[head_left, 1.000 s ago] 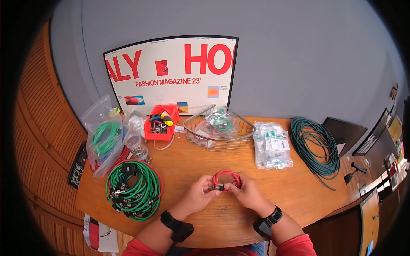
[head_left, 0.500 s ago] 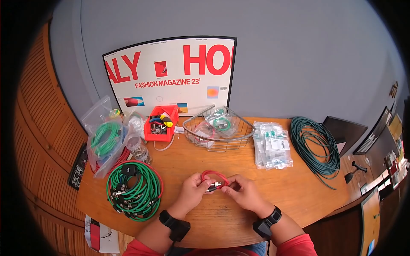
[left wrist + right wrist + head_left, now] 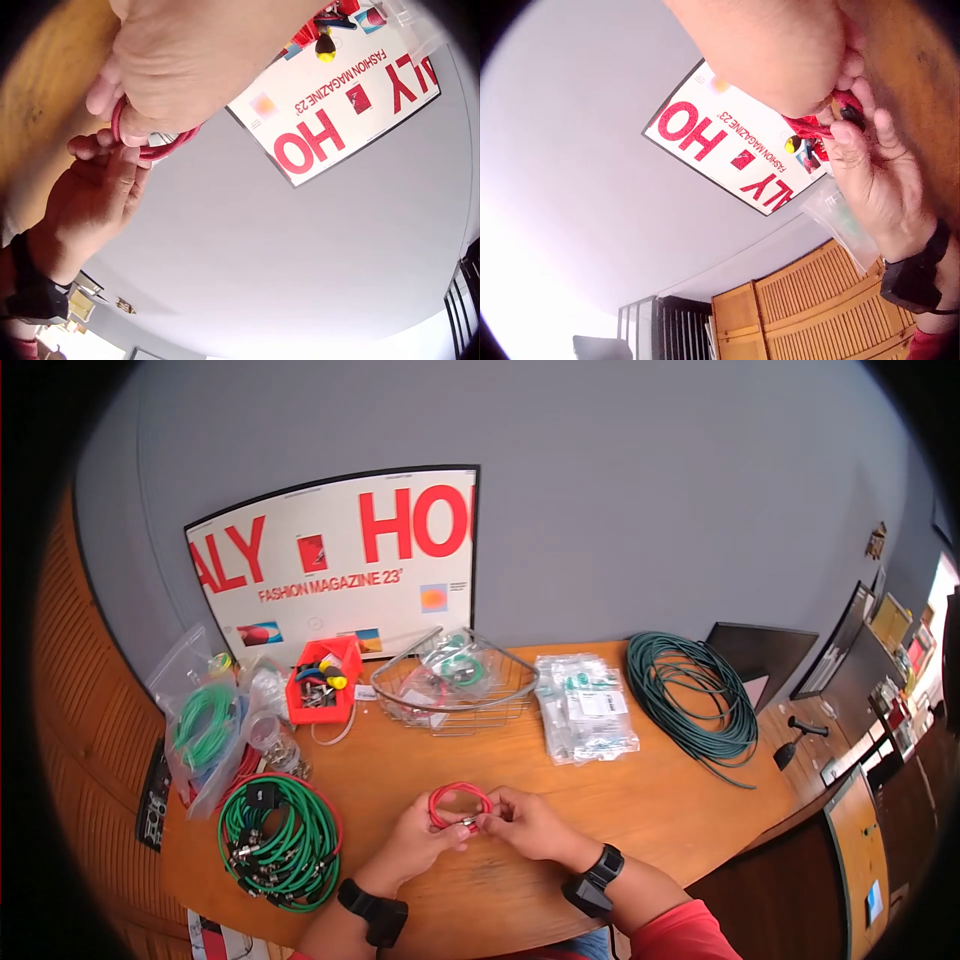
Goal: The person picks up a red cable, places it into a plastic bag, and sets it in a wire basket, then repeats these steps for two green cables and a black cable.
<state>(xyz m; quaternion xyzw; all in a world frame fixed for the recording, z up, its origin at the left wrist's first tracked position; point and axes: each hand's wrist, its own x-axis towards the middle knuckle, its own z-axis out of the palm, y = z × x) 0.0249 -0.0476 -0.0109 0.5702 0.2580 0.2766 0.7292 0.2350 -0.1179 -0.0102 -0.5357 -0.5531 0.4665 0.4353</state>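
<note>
A short red cable (image 3: pixel 460 787), coiled into a small loop, is held up between both hands over the table. My left hand (image 3: pixel 422 838) pinches the loop's left side between thumb and fingers. On the right side, the fingertips of my right hand (image 3: pixel 530 825) pinch the cable beside a silver metal connector (image 3: pixel 468 822) at the bottom of the loop. A black sleeve (image 3: pixel 851 116) on the cable shows near the left hand's fingers in the right wrist view. The left hand's thumb covers part of the cable in the left wrist view.
Left on the table lies a coil of green cables (image 3: pixel 280 850) with connectors, near a bag of green cable (image 3: pixel 203 725). Behind are a red bin (image 3: pixel 325 710) of parts and a wire basket (image 3: pixel 455 707). Plastic packets (image 3: pixel 590 710) and a dark green cable coil (image 3: pixel 690 700) lie right.
The head view has swung right, so the scene sits further left and lower. The right hand has closed in on the connector, and the loop has turned upright between the hands.
</note>
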